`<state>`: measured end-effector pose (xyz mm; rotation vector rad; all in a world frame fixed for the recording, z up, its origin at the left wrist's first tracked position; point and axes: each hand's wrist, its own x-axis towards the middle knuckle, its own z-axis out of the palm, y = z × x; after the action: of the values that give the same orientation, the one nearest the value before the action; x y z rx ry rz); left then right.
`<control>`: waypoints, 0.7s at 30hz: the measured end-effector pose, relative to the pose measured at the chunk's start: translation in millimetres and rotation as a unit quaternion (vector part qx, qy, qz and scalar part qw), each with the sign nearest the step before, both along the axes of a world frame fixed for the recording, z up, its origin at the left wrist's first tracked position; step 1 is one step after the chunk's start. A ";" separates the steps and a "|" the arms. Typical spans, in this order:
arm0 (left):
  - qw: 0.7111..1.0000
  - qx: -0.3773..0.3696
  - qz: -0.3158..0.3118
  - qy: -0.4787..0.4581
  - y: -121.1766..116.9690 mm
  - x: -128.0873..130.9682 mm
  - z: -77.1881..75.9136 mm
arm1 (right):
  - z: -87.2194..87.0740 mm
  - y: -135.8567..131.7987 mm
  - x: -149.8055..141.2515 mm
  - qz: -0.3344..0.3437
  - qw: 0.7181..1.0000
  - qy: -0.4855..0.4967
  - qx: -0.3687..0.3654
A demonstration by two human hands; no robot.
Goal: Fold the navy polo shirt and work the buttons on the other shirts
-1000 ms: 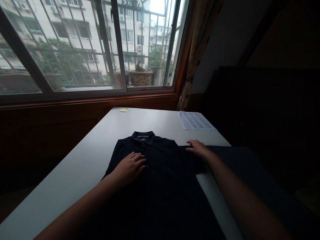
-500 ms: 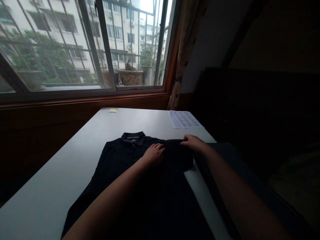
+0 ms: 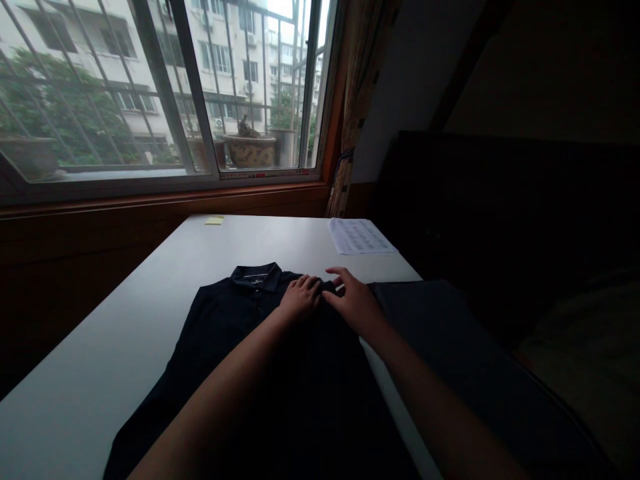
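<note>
a dark navy collared shirt lies spread face up on a white table, reaching from the middle of the view down toward six and seven o'clock. its collar, with a pale line and a small label inside the neck, sits at eight o'clock from the view's centre, and a few small buttons run down from it.

the left hand, at seven o'clock, rests palm down on the shoulder nearer the right hand, fingers laid together and not clenched; its forearm crosses over the shirt's front. the right hand, at five o'clock, is just beside it at the same shoulder, thumb and forefinger parted with a gap between them, seemingly released; whether the lower fingers touch cloth i cannot tell.

at four o'clock a flat slate-dark surface adjoins the table, too dim to name. printed sheets lie near the table's far corner at three o'clock, and a yellow sticky note lies at nine.

beyond, a sliding window fills ten to twelve o'clock, a patterned flowerpot standing outside its glass. a tied curtain hangs between twelve and one.
</note>
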<state>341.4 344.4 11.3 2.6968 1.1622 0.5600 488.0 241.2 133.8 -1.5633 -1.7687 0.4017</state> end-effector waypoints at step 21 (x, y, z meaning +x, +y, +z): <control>0.948 -0.297 0.064 -0.092 24.0 -38.6 37.0 | -94.6 -79.7 42.8 0.018 0.985 -0.168 -0.017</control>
<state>302.9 368.4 48.3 2.0281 1.2199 0.3855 530.8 161.5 39.2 -1.7021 -2.0560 0.1915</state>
